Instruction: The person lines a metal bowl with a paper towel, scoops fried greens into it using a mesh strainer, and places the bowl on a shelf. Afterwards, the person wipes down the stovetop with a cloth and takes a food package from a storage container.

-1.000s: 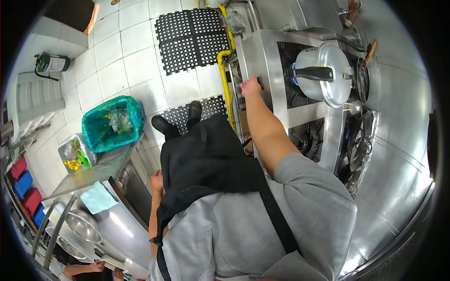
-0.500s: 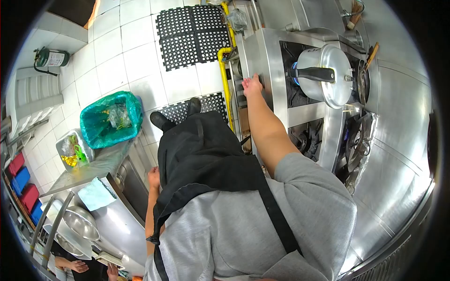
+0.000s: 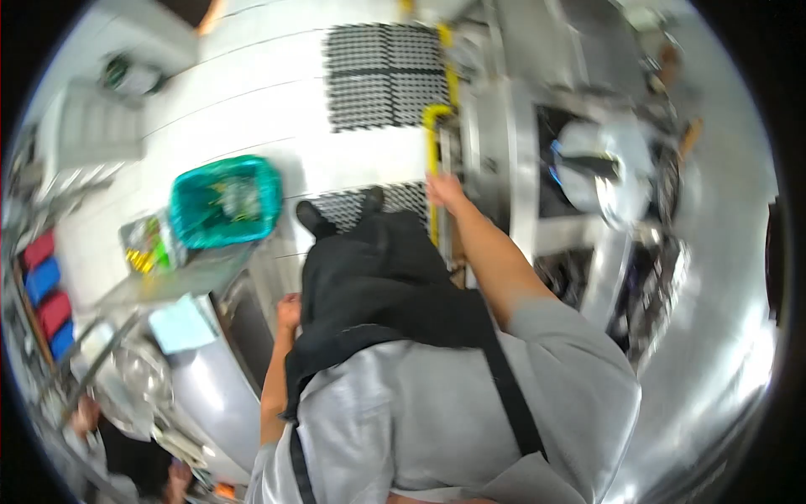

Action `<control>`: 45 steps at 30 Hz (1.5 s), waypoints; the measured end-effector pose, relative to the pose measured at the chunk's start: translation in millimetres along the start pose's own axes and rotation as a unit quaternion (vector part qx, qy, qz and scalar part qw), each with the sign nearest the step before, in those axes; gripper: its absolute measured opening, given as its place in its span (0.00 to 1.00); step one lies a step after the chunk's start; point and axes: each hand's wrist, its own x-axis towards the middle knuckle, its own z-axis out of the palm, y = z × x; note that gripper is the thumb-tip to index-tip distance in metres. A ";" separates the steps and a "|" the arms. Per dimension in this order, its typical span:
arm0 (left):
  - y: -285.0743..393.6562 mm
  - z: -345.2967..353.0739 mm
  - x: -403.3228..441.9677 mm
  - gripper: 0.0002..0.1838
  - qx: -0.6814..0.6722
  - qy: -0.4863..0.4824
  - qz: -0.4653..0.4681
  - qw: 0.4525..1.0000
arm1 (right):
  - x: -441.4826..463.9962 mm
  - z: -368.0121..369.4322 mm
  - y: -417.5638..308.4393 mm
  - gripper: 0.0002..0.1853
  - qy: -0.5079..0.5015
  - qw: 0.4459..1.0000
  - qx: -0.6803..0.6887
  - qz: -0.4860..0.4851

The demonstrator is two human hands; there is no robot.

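Observation:
My right hand hangs in front of the steel stove, near the yellow pipe. Motion smears its fingers, which look loosely parted around nothing visible. By the left side of my black apron is my left hand, its fingers curled in and no object showing. To the right, a silver pressure cooker with a black handle sits on a burner where a blue flame shows. Neither hand touches the cooker.
A bin with a green liner stands left, beside a smaller tub of waste. Perforated black mats lie on the tiles. A steel counter carries a pale blue cloth and metal bowls. Another person's hands show lower left.
My right hand has drawn back from the stove front toward my body. The view has shifted and blurred. My left hand stays low at my side.

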 end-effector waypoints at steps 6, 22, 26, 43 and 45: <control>9.0 -2.0 20.0 0.19 0.025 0.046 -0.068 0.996 | -8.1 84.3 47.0 0.19 -0.161 0.837 -0.484 -0.199; 70.2 -31.5 97.4 0.23 0.017 0.094 -0.067 0.993 | 57.5 58.6 -106.6 0.14 -0.031 0.947 -0.315 -0.063; 90.8 -54.3 138.0 0.21 0.038 0.071 -0.004 0.997 | 50.2 83.0 -141.2 0.12 -0.039 0.937 -0.339 -0.071; 208.4 -140.3 296.8 0.22 0.057 0.061 0.010 0.996 | 177.4 95.6 -184.4 0.16 0.019 0.941 -0.336 -0.018; 231.1 -156.1 311.0 0.22 0.080 0.065 -0.006 0.995 | 252.2 91.6 -190.6 0.16 0.057 0.961 -0.266 -0.050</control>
